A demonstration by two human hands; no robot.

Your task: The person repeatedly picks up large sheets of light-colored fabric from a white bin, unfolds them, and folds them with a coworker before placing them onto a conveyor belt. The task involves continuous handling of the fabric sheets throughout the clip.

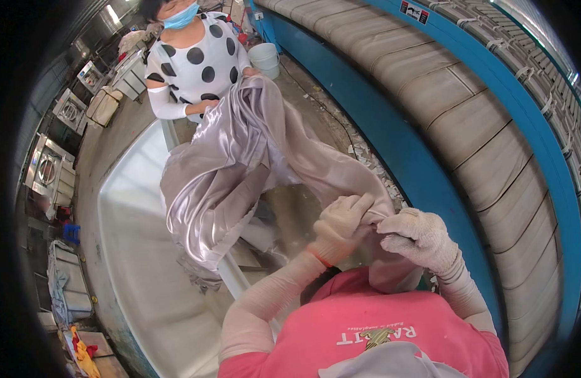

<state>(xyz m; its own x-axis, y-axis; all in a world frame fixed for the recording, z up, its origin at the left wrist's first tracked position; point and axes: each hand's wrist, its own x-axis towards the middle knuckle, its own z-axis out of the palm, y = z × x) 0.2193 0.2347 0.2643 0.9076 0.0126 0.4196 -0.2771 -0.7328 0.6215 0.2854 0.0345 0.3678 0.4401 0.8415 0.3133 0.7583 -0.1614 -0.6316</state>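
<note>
A shiny mauve-grey satin cloth [224, 175] stretches in folds between me and a co-worker. My left hand [340, 227], in a white knitted glove, grips the cloth's near edge. Close beside it on the right, my right hand [420, 238], gloved too, pinches the same edge between thumb and fingers. Part of the cloth hangs below my hands, against my pink shirt. At the far end the co-worker [196, 61], in a dotted top and face mask, holds gathered cloth with both hands. The bunched middle hangs over the rim of a large white tub.
The white tub [144, 208] stands at the left. A blue-framed machine [366, 137] with a wide fabric-covered belt [484, 146] curves along the right. Scraps and a cable lie on the floor by its base. A white bucket [264, 59] stands behind the co-worker; laundry carts and washing machines line the far left.
</note>
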